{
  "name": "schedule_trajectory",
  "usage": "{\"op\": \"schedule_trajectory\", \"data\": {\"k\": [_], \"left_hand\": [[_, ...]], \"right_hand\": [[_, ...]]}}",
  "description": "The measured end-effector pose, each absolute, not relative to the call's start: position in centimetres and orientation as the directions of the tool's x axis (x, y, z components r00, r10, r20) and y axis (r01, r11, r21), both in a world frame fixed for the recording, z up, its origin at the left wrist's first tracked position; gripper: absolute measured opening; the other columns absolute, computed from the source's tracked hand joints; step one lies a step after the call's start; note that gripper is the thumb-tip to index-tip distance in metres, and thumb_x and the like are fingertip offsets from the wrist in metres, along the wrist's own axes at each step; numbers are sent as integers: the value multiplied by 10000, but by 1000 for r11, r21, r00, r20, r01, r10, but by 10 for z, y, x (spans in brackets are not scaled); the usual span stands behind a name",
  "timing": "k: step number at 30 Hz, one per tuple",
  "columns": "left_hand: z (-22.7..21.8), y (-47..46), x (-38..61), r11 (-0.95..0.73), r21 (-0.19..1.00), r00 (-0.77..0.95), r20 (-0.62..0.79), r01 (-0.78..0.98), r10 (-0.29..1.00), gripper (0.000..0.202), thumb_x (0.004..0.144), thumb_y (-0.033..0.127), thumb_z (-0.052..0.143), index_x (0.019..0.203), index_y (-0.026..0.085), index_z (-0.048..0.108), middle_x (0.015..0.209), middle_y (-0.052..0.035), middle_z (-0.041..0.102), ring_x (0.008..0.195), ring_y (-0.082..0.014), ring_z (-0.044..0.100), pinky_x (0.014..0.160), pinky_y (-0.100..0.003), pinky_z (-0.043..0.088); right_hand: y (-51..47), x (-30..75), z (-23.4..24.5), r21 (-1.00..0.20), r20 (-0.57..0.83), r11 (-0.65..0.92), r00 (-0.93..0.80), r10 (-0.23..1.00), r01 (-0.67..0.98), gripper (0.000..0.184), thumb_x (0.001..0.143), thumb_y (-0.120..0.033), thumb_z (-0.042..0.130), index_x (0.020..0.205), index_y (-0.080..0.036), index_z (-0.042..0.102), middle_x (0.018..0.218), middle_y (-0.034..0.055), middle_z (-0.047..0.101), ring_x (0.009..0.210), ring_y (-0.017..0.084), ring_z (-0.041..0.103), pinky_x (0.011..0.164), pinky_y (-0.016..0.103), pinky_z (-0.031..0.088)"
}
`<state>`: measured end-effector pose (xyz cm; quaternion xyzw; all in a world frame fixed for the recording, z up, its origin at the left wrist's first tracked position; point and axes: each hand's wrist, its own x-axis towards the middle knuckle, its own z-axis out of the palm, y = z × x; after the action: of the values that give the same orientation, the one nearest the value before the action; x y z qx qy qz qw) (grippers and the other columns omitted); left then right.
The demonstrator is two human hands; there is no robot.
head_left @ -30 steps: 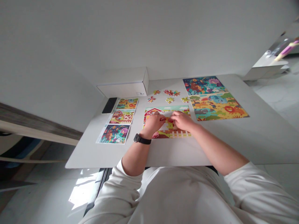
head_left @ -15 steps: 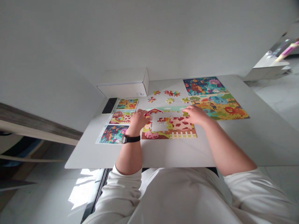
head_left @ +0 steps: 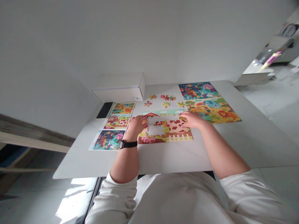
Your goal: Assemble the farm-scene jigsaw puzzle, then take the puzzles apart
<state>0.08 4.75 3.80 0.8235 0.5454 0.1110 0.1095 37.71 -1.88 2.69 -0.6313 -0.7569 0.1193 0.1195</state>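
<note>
A partly assembled farm jigsaw puzzle (head_left: 168,137) lies flat on the white table, with a gap in its middle. Inside that gap sits a small loose puzzle piece (head_left: 158,123). My left hand (head_left: 136,127), with a black watch at its wrist, rests at the puzzle's left edge, fingers reaching onto it and partly hidden. At the right edge, my right hand (head_left: 192,120) touches the puzzle beside the spotted cow, thumb and fingers apart. Several loose puzzle pieces (head_left: 166,105) lie beyond the puzzle's far edge.
A reference sheet (head_left: 101,132) with three small pictures lies left, a black phone (head_left: 105,110) by its far corner. The white box (head_left: 119,94) stands against the wall. Two finished puzzles, a night scene (head_left: 198,91) and a safari scene (head_left: 213,111), lie at right.
The whole view has shifted slightly, so the table appears lower and further left. Both hands stay at the puzzle's two sides, with little visible movement against it.
</note>
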Motion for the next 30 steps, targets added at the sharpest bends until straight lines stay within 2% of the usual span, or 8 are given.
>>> {"op": "schedule_trajectory", "data": {"k": [3, 9, 13, 16, 20, 25, 30], "left_hand": [[38, 45, 5, -380, 288, 377, 70, 879, 924, 378, 912, 277, 722, 1279, 308, 807, 1389, -86, 753, 1246, -318, 699, 1100, -417, 533], [38, 40, 7, -390, 263, 387, 63, 883, 920, 374, 942, 262, 690, 1300, 305, 791, 1430, -86, 725, 1281, -319, 676, 1141, -459, 516], [39, 37, 12, -393, 278, 375, 118, 876, 919, 330, 965, 295, 690, 1279, 269, 788, 1415, -99, 722, 1290, -325, 665, 1169, -495, 499], [38, 33, 20, -477, 322, 434, 200, 818, 879, 278, 960, 322, 728, 1223, 262, 795, 1380, -93, 730, 1288, -310, 661, 1185, -489, 487], [29, 28, 32, -590, 350, 536, 248, 728, 807, 195, 930, 336, 788, 1117, 292, 816, 1386, -74, 724, 1338, -323, 624, 1192, -525, 473], [20, 26, 38, -610, 361, 561, 243, 705, 791, 192, 886, 277, 819, 1077, 291, 833, 1386, -88, 714, 1353, -351, 607, 1192, -569, 456], [24, 25, 40, -625, 399, 557, 284, 671, 780, 181, 888, 309, 825, 1066, 273, 824, 1353, -99, 723, 1299, -339, 640, 1176, -565, 473]], "right_hand": [[-19, 378, 30, -323, 6, 151, -158, 987, 934, 655, 661, -392, 1011, 1276, -294, 809, 1491, 104, 692, 1355, 375, 651, 1146, 489, 521], [-22, 378, 38, -263, -42, 158, -175, 984, 952, 647, 756, -397, 953, 1365, -269, 776, 1557, 108, 650, 1395, 360, 635, 1181, 465, 508], [-23, 376, 42, -251, -53, 180, -200, 978, 951, 628, 801, -417, 918, 1384, -240, 766, 1567, 118, 642, 1404, 362, 632, 1198, 468, 501], [-23, 371, 43, -265, -8, 155, -163, 987, 952, 507, 891, -447, 837, 1354, -248, 778, 1517, 120, 678, 1368, 354, 655, 1170, 479, 521], [-21, 358, 40, -274, 128, 123, -90, 988, 954, 350, 984, -417, 725, 1273, -236, 802, 1381, 135, 741, 1277, 332, 693, 1130, 481, 536], [-21, 347, 33, -270, 174, 120, -74, 982, 955, 264, 975, -343, 725, 1195, -231, 820, 1306, 132, 757, 1192, 316, 712, 1093, 473, 547], [-22, 341, 32, -315, 207, 160, -97, 974, 936, 225, 962, -279, 726, 1159, -232, 826, 1276, 122, 767, 1177, 310, 720, 1094, 475, 548]]}}
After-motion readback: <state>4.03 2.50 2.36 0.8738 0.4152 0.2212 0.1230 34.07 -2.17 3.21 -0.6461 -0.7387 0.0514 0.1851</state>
